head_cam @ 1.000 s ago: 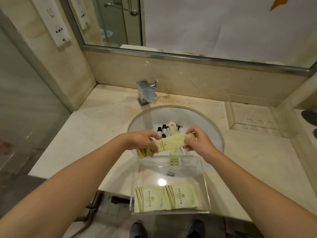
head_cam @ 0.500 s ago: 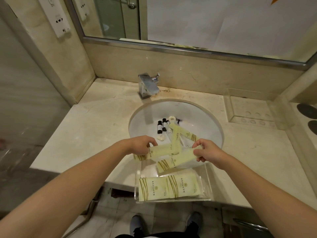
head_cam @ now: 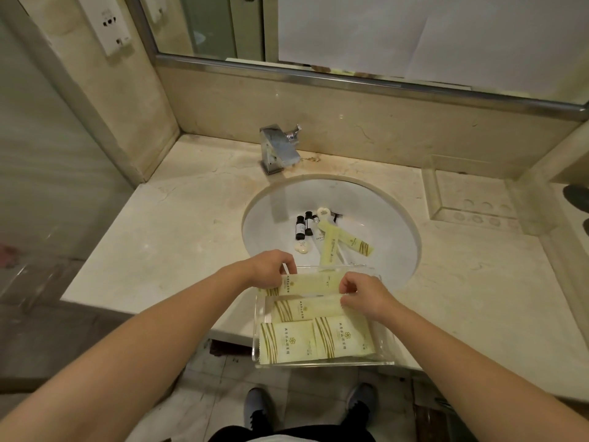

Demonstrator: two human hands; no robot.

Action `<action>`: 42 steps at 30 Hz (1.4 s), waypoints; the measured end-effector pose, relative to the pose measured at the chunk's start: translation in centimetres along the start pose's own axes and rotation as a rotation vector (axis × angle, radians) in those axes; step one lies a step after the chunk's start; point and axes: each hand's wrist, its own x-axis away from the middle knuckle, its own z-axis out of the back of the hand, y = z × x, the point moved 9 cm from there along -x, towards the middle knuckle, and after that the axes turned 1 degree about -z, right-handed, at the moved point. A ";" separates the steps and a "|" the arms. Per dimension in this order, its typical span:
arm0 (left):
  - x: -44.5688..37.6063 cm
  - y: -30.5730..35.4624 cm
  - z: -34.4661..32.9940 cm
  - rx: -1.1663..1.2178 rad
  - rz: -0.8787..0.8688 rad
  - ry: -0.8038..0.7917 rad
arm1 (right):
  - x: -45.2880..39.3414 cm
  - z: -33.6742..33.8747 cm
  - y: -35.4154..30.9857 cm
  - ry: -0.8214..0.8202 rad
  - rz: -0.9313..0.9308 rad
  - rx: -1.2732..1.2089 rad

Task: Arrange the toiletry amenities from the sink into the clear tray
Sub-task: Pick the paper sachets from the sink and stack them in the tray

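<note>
A clear tray (head_cam: 387, 349) sits on the counter's front edge, overhanging the sink (head_cam: 392, 224). Two wide cream packets (head_cam: 315, 341) lie side by side at its near end. My left hand (head_cam: 271, 267) pinches the left end of a long cream packet (head_cam: 310, 283) at the tray's far end. My right hand (head_cam: 361, 295) pinches the right end of a second long packet (head_cam: 302, 309) lying just behind the wide ones. In the sink remain two long packets (head_cam: 331, 244), small dark bottles (head_cam: 302, 226), a white heart-shaped item (head_cam: 324, 212) and a small soap (head_cam: 301, 248).
A chrome faucet (head_cam: 279, 149) stands behind the sink. A second clear tray (head_cam: 471, 199) rests on the counter at the right, by the wall. A mirror runs along the back wall, and sockets are on the left wall. My shoes show on the tiled floor below.
Both hands came down from above the sink to the tray, each with one long packet. The packets now lie flat in the tray, one behind the other.
</note>
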 end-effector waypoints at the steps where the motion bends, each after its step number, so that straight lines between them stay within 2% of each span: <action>1: 0.0 -0.1 -0.1 -0.001 0.003 0.000 | 0.1 0.3 -0.3 0.042 0.019 0.080; 3: -0.1 -0.2 -0.2 0.009 0.011 -0.002 | 0.3 1.3 -0.9 0.140 0.039 0.186; 5: -0.1 -0.1 -0.4 0.030 0.015 -0.018 | 0.3 2.0 -1.3 0.195 0.044 0.170; 10: -0.2 0.3 -1.3 0.102 0.007 -0.054 | -0.1 2.3 -1.4 0.153 0.085 0.077; 18: -0.3 1.6 -2.7 -0.190 -0.099 -0.007 | 0.3 1.7 -0.9 0.200 0.087 0.319; 28: 0.3 1.2 -3.4 -0.424 -0.118 -0.028 | 0.3 -1.3 -1.3 -0.007 0.092 0.324; 33: 0.9 1.4 -3.9 -0.583 -0.155 0.043 | 0.4 -1.7 -1.4 -0.040 0.124 0.317; 42: 0.8 0.9 -4.2 -0.532 -0.151 -0.070 | 0.2 -1.3 -1.8 -0.011 0.222 0.272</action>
